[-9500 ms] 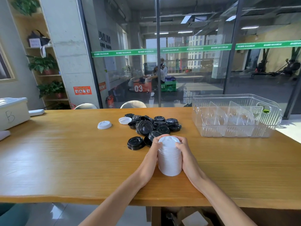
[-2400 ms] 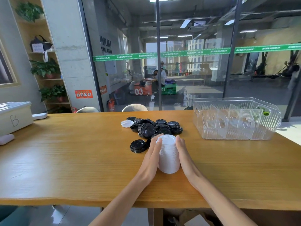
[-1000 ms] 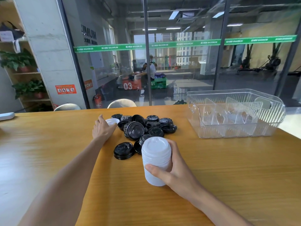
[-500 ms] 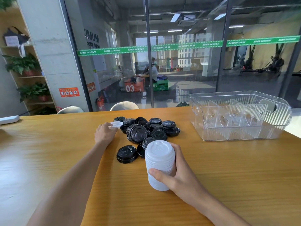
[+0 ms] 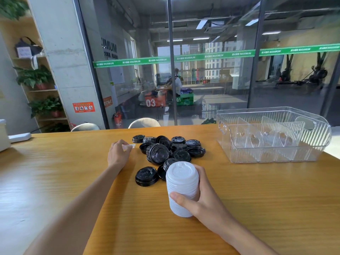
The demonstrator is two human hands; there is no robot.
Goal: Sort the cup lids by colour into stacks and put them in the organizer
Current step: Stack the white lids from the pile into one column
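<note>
A tall stack of white cup lids (image 5: 181, 186) stands on the wooden table (image 5: 257, 199), and my right hand (image 5: 206, 199) grips it round the side. My left hand (image 5: 118, 153) pinches a single white lid (image 5: 129, 146) just left of the pile, lifted slightly off the table. A heap of black cup lids (image 5: 165, 151) lies behind the white stack, with a short black stack (image 5: 146, 176) at its near left. The clear organizer (image 5: 272, 133) with upright dividers sits at the far right and holds no lids.
A white box (image 5: 3, 142) and a small white object (image 5: 19, 137) sit at the table's far left edge. Two chair backs (image 5: 143, 123) rise behind the far edge, before a glass wall. Bare tabletop stretches to the left and right of my arms.
My left hand has left the white stack, reached to the single white lid beside the black pile and picked it up. My right hand alone now holds the stack.
</note>
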